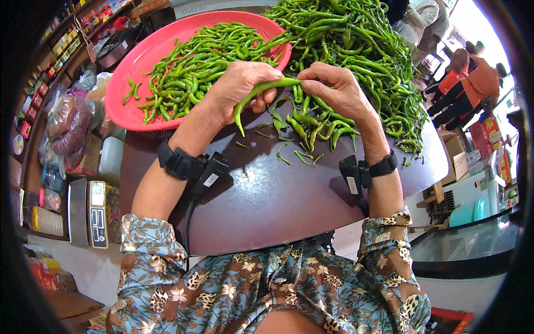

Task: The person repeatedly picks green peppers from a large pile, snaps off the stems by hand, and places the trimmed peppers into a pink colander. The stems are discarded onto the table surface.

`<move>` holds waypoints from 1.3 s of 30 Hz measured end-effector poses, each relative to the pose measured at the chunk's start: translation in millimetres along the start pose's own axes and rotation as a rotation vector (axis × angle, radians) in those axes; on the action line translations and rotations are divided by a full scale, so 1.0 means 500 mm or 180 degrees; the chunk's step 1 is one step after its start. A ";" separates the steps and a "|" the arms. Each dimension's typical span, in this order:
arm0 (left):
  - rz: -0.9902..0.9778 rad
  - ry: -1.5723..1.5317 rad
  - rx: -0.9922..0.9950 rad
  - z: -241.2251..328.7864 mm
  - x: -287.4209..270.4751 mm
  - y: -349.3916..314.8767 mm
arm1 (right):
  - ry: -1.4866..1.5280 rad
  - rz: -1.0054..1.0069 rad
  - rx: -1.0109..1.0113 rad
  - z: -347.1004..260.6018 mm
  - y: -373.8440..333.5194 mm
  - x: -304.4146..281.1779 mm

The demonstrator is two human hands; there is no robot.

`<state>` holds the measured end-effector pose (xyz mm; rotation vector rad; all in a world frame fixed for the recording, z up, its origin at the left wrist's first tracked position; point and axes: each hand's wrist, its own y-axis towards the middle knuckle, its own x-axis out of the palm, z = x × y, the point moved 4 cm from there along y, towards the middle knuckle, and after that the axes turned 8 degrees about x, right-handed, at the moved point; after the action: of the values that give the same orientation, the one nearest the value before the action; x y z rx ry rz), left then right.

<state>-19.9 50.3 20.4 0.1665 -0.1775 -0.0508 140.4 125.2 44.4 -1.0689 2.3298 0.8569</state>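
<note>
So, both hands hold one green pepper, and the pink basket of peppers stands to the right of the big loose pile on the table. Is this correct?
Not quite. The head view shows the pink basket to the left of the big loose pile on the table. The rest is right: the left hand and the right hand both hold one green pepper.
</note>
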 end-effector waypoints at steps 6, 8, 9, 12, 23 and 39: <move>-0.0022 -0.0153 -0.0026 0.006 0.006 -0.006 | 0.0091 -0.0001 0.0197 -0.001 -0.005 0.000; -0.0064 -0.0080 0.0025 0.009 0.006 -0.005 | 0.0119 -0.0018 0.0214 0.000 -0.003 -0.002; -0.0060 -0.0062 0.0033 0.009 0.006 -0.004 | 0.0135 -0.0040 0.0213 0.001 -0.002 -0.001; -0.0037 -0.0045 0.0051 0.009 0.005 -0.005 | 0.0205 -0.0080 0.0222 0.003 0.000 0.002; -0.0004 -0.0401 -0.0102 0.015 0.007 -0.004 | 0.0180 0.0238 0.0146 -0.011 -0.005 -0.018; 0.0066 0.0131 0.0291 0.016 0.000 -0.004 | 0.0375 -0.0011 0.0329 0.010 -0.001 -0.012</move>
<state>-21.6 47.1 27.6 0.2565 -0.1407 -0.0185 145.0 131.6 44.4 -1.1064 2.4391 0.6809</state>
